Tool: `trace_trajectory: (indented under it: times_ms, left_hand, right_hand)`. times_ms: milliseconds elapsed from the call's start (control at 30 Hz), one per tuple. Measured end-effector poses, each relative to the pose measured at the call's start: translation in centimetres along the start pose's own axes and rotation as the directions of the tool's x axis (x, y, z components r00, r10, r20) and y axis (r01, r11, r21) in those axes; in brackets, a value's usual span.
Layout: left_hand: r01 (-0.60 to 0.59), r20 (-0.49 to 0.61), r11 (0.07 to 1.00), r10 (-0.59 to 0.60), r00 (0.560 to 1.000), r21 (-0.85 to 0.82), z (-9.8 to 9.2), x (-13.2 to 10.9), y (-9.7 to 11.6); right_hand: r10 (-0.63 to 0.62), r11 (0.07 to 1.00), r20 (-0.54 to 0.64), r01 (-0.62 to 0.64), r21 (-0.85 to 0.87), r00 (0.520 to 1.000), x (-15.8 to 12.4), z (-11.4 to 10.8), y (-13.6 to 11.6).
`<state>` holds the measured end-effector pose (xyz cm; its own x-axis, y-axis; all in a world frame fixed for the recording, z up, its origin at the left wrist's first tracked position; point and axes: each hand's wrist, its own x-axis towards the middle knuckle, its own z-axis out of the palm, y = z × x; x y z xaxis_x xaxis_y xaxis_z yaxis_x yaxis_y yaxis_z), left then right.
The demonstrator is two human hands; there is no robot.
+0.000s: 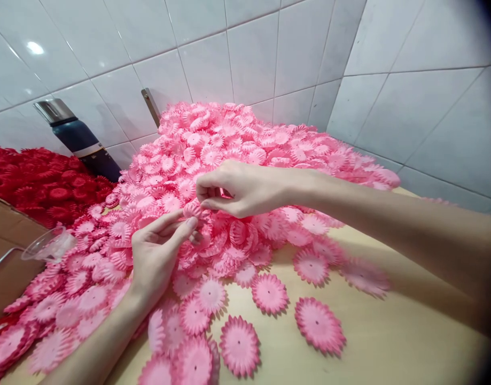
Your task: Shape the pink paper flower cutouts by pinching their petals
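My left hand point(159, 246) pinches a small pink petal disc point(192, 209) between thumb and fingers, in front of a large heap of pink petal discs point(213, 152). Just to its upper right, my right hand point(233, 187) is closed, with thumb and forefinger pressed together close to that disc. Whatever those fingertips hold, if anything, is too small to make out. Single flat discs with toothed edges and a dark centre hole, such as one pink disc point(319, 326), lie on the table point(393, 326) below my hands.
Left of the pink heap stand a dark blue bottle point(87, 141) with a metal cap and a pile of red petal discs point(48, 184). A clear plastic cup point(51, 246) lies by a cardboard box point(13, 240). White tiled walls point(253, 53) close off the back and right.
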<state>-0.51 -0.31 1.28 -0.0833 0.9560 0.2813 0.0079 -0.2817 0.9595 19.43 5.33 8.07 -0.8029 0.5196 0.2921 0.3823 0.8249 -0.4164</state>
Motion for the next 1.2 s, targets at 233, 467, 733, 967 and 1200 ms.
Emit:
trace_trajectory:
  times_ms: [233, 467, 733, 967, 1200]
  left_hand:
    - [-0.011, 0.009, 0.998, 0.012, 1.0, -0.06, 0.1, 0.2, 0.1]
    - [-0.072, 0.116, 0.993, 0.061, 0.991, 0.09, -0.2, 0.1, -0.1]
    - [-0.052, 0.201, 0.999, 0.054, 0.978, -0.014, -0.3, -0.1, -0.3]
    - [-0.04, 0.291, 0.999, 0.032, 0.956, 0.02, -0.6, -0.2, -0.5]
    - [0.036, 0.367, 0.999, -0.021, 0.93, -0.035, -0.5, -0.4, -0.4]
  right_hand:
    - [0.022, 0.998, -0.06, -0.019, 0.056, 0.998, -0.1, -0.3, 0.0]
    - [0.002, 0.992, 0.095, -0.013, 0.122, 0.995, 0.1, 0.3, -1.6]
    - [0.021, 0.978, 0.116, -0.045, 0.205, 0.993, -0.2, -0.1, -1.2]
    - [0.007, 0.97, 0.175, -0.049, 0.237, 0.984, -0.3, -0.2, -1.3]
    - [0.023, 0.978, 0.228, -0.069, 0.198, 0.973, -0.3, -0.5, -1.5]
